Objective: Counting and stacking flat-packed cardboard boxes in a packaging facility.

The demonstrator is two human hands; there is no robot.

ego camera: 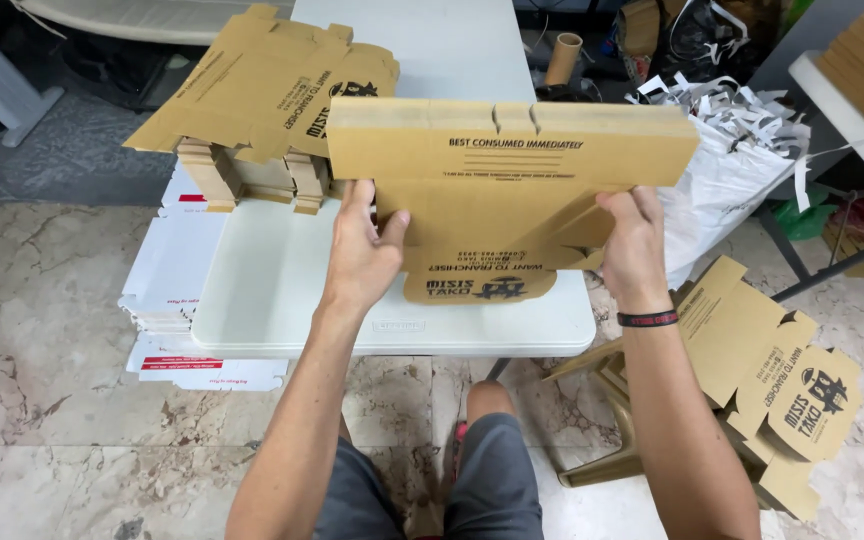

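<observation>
Fingers: both sets clamped on the flat brown printed cardboard box blank (512, 175) | left hand (360, 250) grips its lower left edge; right hand (634, 245) its lower right; forearms raised | blank held upright above the white plastic table (282, 300)

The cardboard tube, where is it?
In the head view, the cardboard tube stands at the top, right of centre, beside the far end of the white table, just above the brown box held in both hands.

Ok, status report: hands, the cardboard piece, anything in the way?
Left hand and right hand both gripping the brown box blank, held above the white table. Stack of flat blanks behind-left, apart. Nothing blocking.
</observation>
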